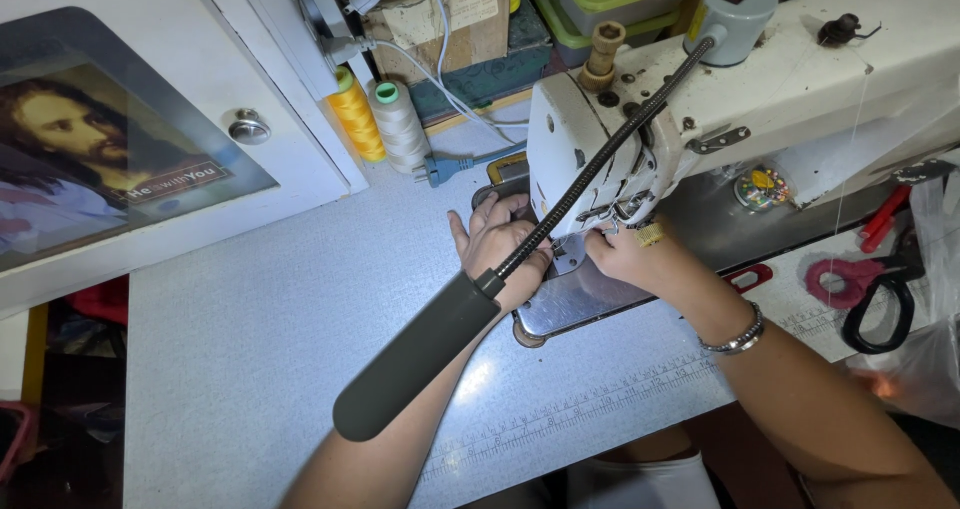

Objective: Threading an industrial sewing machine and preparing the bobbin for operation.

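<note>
On the table (pixel 250 329), both hands work at the sewing machine's (pixel 760 79) needle area. The left hand (pixel 497 241) lies flat, fingers together, on the plate (pixel 580 304). The right hand (pixel 625 254) pinches near the needle; steady it there, though the lamp (pixel 420 354) hides what it grips.

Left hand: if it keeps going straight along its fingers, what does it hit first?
Likely the dark plate edge at the machine bed's far end, just past the left hand; beyond that, the blue plug. Depth is unclear from above.
</note>
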